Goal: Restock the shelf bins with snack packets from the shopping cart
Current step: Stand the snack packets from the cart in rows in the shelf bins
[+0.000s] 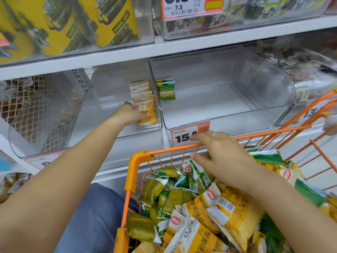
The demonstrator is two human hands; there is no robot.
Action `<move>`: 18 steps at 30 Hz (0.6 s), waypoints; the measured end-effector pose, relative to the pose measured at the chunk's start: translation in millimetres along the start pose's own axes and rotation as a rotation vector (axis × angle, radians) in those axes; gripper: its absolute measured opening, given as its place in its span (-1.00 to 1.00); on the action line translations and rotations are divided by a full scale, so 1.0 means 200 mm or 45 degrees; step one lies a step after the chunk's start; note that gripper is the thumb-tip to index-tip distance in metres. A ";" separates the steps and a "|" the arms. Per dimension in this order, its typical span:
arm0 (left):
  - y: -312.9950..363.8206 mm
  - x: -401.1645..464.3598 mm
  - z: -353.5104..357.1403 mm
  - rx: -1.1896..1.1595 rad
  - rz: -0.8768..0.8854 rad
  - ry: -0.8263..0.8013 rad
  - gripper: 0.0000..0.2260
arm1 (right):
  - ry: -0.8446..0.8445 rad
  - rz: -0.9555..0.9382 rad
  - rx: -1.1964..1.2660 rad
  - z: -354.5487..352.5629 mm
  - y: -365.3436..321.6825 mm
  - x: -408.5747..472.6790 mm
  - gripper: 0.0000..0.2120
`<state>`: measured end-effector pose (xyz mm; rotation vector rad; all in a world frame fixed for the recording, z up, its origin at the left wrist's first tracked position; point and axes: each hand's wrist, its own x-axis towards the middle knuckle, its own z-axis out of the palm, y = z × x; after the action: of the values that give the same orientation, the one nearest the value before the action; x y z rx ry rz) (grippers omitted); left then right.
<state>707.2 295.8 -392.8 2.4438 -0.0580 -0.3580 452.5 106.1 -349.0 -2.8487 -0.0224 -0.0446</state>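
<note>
My left hand [129,112] reaches into the left clear bin [102,114] and holds the front yellow packet [146,114] of a short upright row against the bin's right wall. The right clear bin [218,106] holds two green packets [166,90] standing at its back left. My right hand [220,152] hovers with spread, relaxed fingers over the far rim of the orange cart [138,159], just above green packets [195,177] in the pile. The cart is full of yellow and green snack packets [224,209]. My right hand holds nothing.
An orange price tag reading 15.8 [189,134] hangs on the right bin's front. Yellow canisters [60,24] stand on the shelf above. A wire mesh basket [32,110] sits left of the bins. My knee in jeans [94,216] is left of the cart.
</note>
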 end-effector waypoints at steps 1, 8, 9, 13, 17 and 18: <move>0.02 -0.03 -0.02 -0.079 0.020 0.089 -0.32 | 0.044 0.010 0.101 -0.03 0.00 0.00 -0.59; 0.22 -0.70 -0.05 -0.285 0.717 0.174 -0.94 | 0.327 0.100 0.263 -0.11 0.02 0.00 -0.79; 0.24 -0.82 -0.02 -0.286 0.749 0.021 -0.92 | 0.342 0.120 0.241 -0.10 0.03 0.00 -0.79; 0.30 -1.18 0.12 0.172 0.834 -0.522 -0.67 | 0.413 0.174 0.201 -0.10 0.06 0.00 -0.81; 0.32 -1.29 0.27 0.713 0.907 -0.500 -0.35 | 0.420 0.220 0.224 -0.09 0.08 0.00 -0.81; 0.31 -1.29 0.30 0.739 0.935 -0.449 -0.37 | 0.419 0.220 0.218 -0.09 0.08 0.00 -0.81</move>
<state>445.9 244.9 -336.4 2.6435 -1.3273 -0.4678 451.9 85.8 -336.0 -2.6262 0.2741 -0.4504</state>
